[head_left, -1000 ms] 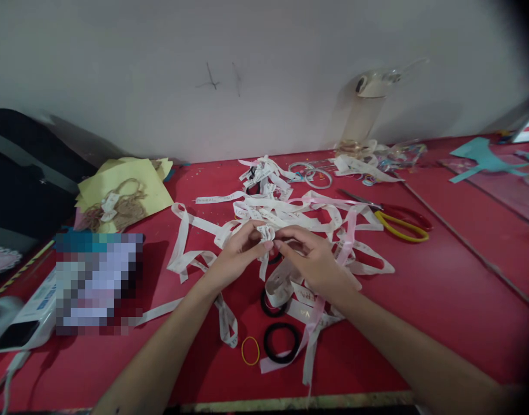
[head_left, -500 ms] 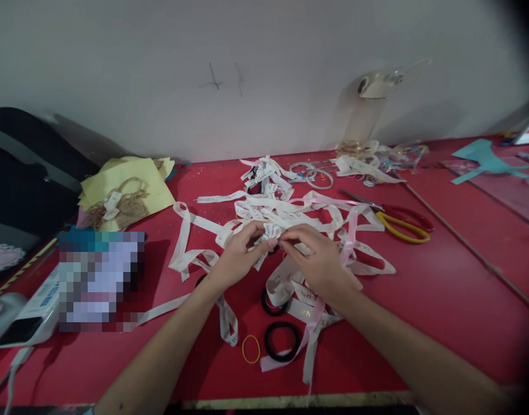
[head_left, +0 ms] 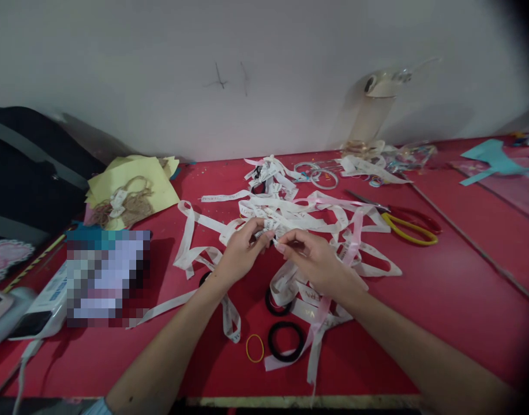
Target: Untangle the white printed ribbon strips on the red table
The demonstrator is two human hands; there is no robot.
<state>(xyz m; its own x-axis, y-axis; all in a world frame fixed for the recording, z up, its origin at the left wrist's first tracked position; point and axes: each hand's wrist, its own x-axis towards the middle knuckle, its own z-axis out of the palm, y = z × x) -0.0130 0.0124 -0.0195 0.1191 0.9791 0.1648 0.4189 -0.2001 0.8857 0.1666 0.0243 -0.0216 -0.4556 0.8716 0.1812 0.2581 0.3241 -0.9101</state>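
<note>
My left hand [head_left: 242,248] pinches a white printed ribbon [head_left: 268,225] over the middle of the red table. Close beside it, my right hand [head_left: 307,253] has thumb and forefinger pressed together on the end of the same ribbon. A small dark part shows between the hands, too hidden to name. Loose white ribbons [head_left: 307,213] lie tangled behind and under the hands, and a pink ribbon [head_left: 355,233] runs among them. Nearer to me lie a black hair tie [head_left: 285,342], a second black hair tie [head_left: 278,305] partly under ribbon, and a yellow rubber band [head_left: 254,348].
Scissors [head_left: 409,227] with red and yellow handles lie at the right. A clear bottle [head_left: 372,115] stands by the wall. Yellow paper [head_left: 160,193] with twine [head_left: 130,207], a dark bag [head_left: 26,167] and a white device with a cable [head_left: 43,311] are at the left.
The fingers of my right hand have shifted slightly down along the ribbon, and its pinched end now shows between the hands. The whole view has moved a little.
</note>
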